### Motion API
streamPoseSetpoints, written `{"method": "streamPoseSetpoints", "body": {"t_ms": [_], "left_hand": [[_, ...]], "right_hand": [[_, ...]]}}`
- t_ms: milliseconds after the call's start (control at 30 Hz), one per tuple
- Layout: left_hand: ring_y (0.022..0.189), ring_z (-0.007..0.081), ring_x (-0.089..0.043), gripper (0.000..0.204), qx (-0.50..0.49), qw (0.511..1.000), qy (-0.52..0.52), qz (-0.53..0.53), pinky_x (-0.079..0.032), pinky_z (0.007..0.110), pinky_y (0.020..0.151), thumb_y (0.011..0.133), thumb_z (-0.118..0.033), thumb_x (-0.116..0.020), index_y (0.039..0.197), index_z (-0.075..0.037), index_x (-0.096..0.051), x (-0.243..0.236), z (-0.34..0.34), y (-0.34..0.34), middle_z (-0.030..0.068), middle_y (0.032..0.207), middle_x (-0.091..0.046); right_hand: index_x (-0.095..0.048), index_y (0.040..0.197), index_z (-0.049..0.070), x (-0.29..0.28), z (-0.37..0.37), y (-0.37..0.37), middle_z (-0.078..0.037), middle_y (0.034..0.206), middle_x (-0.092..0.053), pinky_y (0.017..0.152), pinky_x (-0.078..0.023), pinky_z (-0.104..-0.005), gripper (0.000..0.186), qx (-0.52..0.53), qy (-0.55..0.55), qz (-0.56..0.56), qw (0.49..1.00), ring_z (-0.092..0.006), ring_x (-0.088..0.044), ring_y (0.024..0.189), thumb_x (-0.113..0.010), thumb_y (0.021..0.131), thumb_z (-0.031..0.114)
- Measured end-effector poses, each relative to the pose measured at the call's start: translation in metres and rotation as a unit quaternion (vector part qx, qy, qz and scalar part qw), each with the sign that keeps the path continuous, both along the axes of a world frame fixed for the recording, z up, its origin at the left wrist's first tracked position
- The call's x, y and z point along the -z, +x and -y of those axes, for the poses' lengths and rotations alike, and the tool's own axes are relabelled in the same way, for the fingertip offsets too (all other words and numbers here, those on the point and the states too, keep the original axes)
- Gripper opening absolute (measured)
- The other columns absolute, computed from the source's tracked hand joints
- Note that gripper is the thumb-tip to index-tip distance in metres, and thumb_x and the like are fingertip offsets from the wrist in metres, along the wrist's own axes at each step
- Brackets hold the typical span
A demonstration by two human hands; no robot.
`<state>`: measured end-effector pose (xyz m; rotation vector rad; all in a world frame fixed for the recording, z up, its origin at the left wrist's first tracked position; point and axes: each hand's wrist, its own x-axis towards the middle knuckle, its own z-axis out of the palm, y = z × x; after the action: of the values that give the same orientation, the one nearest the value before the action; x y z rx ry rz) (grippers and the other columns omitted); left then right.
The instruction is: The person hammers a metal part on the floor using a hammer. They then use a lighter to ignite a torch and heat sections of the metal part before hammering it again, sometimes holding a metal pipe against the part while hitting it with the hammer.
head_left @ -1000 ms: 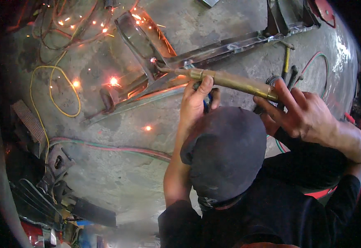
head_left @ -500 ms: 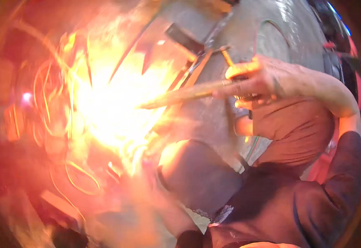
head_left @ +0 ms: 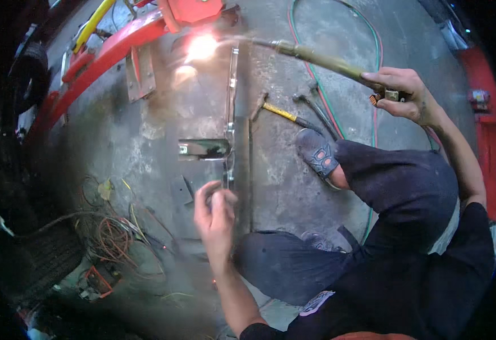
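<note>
My right hand (head_left: 402, 93) grips the handle of a long brass cutting torch (head_left: 321, 56) that reaches up and left to a bright flame (head_left: 201, 46) at the top end of a long metal bar (head_left: 232, 119) lying on the concrete floor. My left hand (head_left: 214, 212) is low in the middle, fingers curled at the near end of that bar beside a small dark metal plate (head_left: 181, 190). A bracket piece (head_left: 203, 148) sticks out to the left of the bar. My bent knees and one shoe (head_left: 317, 154) lie to the bar's right.
A yellow-handled hammer (head_left: 282, 112) and a dark tool (head_left: 316, 110) lie right of the bar. Green and red hoses (head_left: 375, 45) run across the floor at the top. A red metal frame (head_left: 117, 48) stands at upper left. Tangled wires (head_left: 112, 232) and scrap sit at lower left.
The view has swung; the burst of sparks and glare that filled the frame has died to a small flame at the bar's far end. My left hand has come off the torch and dropped to the bar.
</note>
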<state>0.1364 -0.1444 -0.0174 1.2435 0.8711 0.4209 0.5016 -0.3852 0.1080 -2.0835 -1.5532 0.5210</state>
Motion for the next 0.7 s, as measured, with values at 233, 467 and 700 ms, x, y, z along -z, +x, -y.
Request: {"method": "streamPoseSetpoints", "body": {"t_ms": [233, 467, 700], "left_hand": [[0.072, 0.0073, -0.051, 0.018, 0.008, 0.962, 0.202, -0.185, -0.041, 0.024, 0.065, 0.102, -0.017, -0.059, 0.105, 0.000, -0.065, 0.033, -0.028, 0.033, -0.0001, 0.079, -0.060], [0.081, 0.0177, -0.062, 0.047, 0.108, 0.900, 0.236, -0.350, -0.050, 0.034, 0.075, 0.087, -0.033, -0.078, 0.113, 0.005, -0.068, 0.092, -0.043, -0.036, 0.0104, 0.091, -0.071], [0.082, 0.0214, -0.064, 0.068, 0.324, 0.895, 0.074, -0.298, -0.051, 0.038, 0.078, 0.074, -0.047, -0.085, 0.110, 0.008, -0.068, 0.108, -0.062, 0.007, 0.0151, 0.087, -0.071]], "right_hand": [[-0.064, 0.138, 0.009, 0.067, 0.013, 0.030, -0.003, 0.094, -0.064, 0.063, -0.044, -0.0242, 0.057, 0.159, 0.017, -0.163, 0.974, -0.0088, -0.057, 0.076, -0.077, 0.083, 0.007], [-0.060, 0.141, 0.005, 0.088, 0.017, 0.043, -0.003, 0.099, -0.064, 0.059, -0.043, -0.0224, 0.059, 0.178, 0.008, -0.193, 0.965, -0.0073, -0.055, 0.073, -0.075, 0.084, 0.010], [-0.055, 0.144, -0.001, 0.090, 0.060, 0.045, -0.010, 0.112, -0.068, 0.067, -0.048, -0.0227, 0.064, 0.217, 0.047, -0.216, 0.951, -0.0100, -0.061, 0.083, -0.074, 0.084, 0.013]]}}
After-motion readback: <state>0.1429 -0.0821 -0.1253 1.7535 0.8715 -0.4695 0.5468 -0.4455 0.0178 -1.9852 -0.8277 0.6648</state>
